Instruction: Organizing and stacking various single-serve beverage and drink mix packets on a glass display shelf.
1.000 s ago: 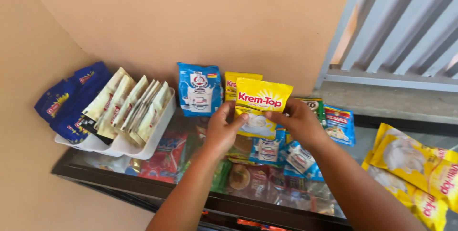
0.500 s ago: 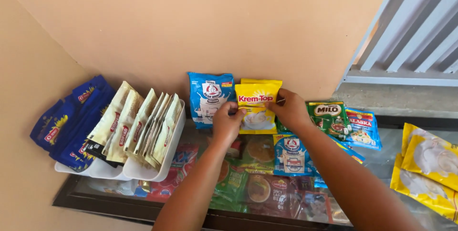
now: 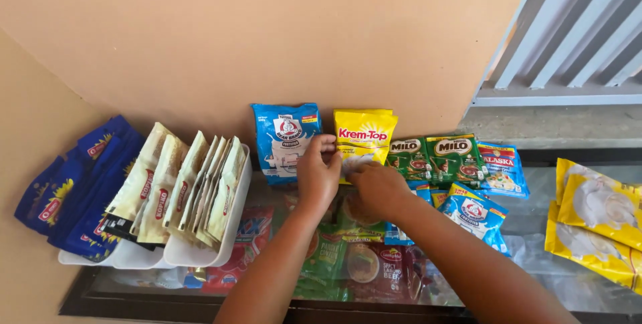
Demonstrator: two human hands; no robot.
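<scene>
Yellow foil pouch (image 3: 365, 133) with a red band across its front stands upright against the tan wall (image 3: 267, 36), at the back of a glass counter top (image 3: 535, 203). Both hands meet at its lower edge. The left hand (image 3: 317, 173) comes up from below and pinches the pouch's bottom left corner, its fingers curled closed around that edge. The right hand (image 3: 378, 187) lies just beside it, fingers bent and gripping the lower front of the same pouch; its fingertips are mostly hidden behind the knuckles.

Touching the pouch on its left stands a blue and white pouch (image 3: 286, 140), also leaning on the wall. On its right lie two green sachets (image 3: 438, 157), then a blue sachet with a red stripe (image 3: 501, 167), and nearer the camera another blue and white sachet (image 3: 476, 213).

Further left, a white plastic tray (image 3: 207, 247) holds a row of cream-coloured sachets (image 3: 180, 187) standing on edge, with dark blue packets (image 3: 73, 183) leaning by the side wall. At the far right edge lie yellow packets with a pale picture (image 3: 595, 220). More packets in green and red show under the glass (image 3: 348, 264).
</scene>
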